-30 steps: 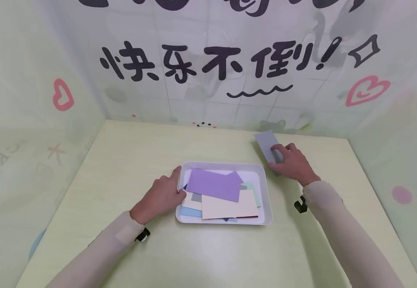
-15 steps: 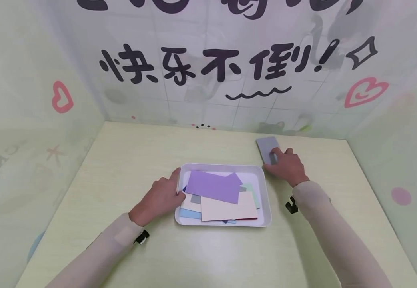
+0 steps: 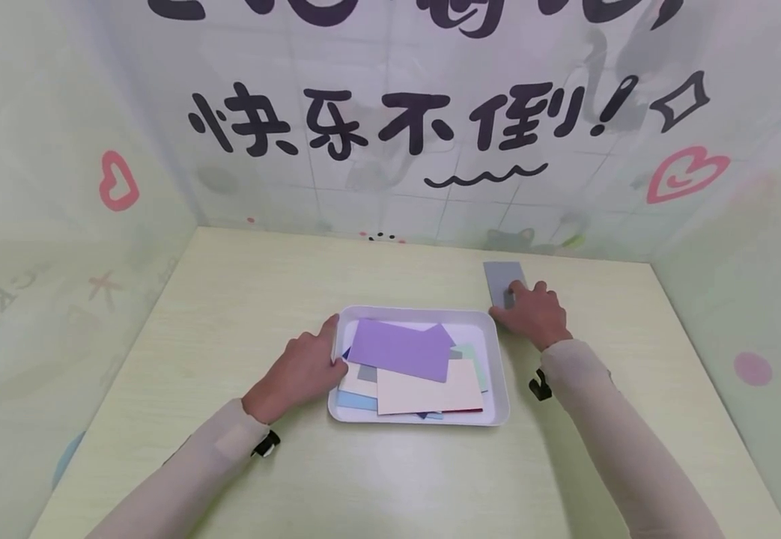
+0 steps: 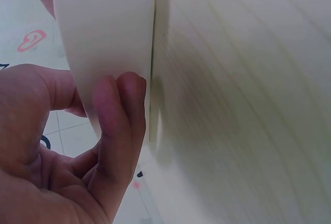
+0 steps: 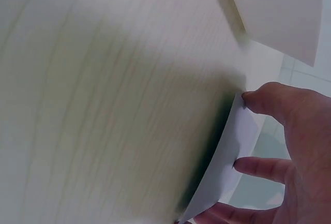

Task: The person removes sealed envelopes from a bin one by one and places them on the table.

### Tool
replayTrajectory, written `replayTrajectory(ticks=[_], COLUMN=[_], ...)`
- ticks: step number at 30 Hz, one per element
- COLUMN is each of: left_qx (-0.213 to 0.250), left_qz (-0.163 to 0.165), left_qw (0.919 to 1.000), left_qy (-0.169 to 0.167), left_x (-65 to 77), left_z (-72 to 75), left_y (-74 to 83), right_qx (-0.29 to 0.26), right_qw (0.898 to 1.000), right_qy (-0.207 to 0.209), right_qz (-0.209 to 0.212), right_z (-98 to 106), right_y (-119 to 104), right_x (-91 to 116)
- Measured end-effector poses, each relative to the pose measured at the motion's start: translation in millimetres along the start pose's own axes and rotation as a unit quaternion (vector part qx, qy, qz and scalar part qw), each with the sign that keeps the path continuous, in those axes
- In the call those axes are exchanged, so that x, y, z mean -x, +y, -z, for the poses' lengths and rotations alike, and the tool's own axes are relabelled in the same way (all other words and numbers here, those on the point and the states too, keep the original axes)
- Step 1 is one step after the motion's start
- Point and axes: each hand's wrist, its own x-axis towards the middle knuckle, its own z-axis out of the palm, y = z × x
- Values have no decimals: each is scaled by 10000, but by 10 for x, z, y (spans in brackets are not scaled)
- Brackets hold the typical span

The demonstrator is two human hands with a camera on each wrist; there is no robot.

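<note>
A white tray (image 3: pixel 499 382) stands mid-table, with several paper cards in it. My left hand (image 3: pixel 299 373) grips its left end; in the left wrist view, fingers press the outer wall of the tray (image 4: pixel 106 22) and the thumb side reaches toward the rim. Beyond the tray's far right corner, my right hand (image 3: pixel 537 314) holds a grey card (image 3: pixel 502 277) at the table. Seen from the right wrist, the thumb is at one end of the grey card (image 5: pixel 235 136), one fingertip presses its face and other fingers meet the opposite end. A dark shadow runs under its near edge.
On top inside the tray lie a purple card (image 3: pixel 397 349) and a cream card (image 3: pixel 424 389), with light blue (image 3: pixel 356 401) and mint (image 3: pixel 479 367) ones below. A printed curtain (image 3: pixel 390 202) borders the table (image 3: pixel 262 277) at the back and sides.
The right hand has shifted slightly left and toward me, and the grey card has come down and turned straighter, its far end now nearer the table. The left hand stays at the tray.
</note>
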Motion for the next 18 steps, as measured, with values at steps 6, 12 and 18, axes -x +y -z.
replayTrajectory(ticks=[6,12,18], left_qx=[-47,-39,-48], left_qz=[-101,-135,-107], left_qw=[9999,9998,9999], left_qy=[94,104,85], left_x=[0,-15,-20], left_z=[-31,-38,-36], left_y=[-24,-32,-37], right_qx=[-7,-171,-430], right_qw=[10000,9998,9990], right_qy=[25,4,-74], right_qz=[73,65,-19], right_z=[-30,-20,7], right_y=[26,52,66], right_x=[2,-5,32])
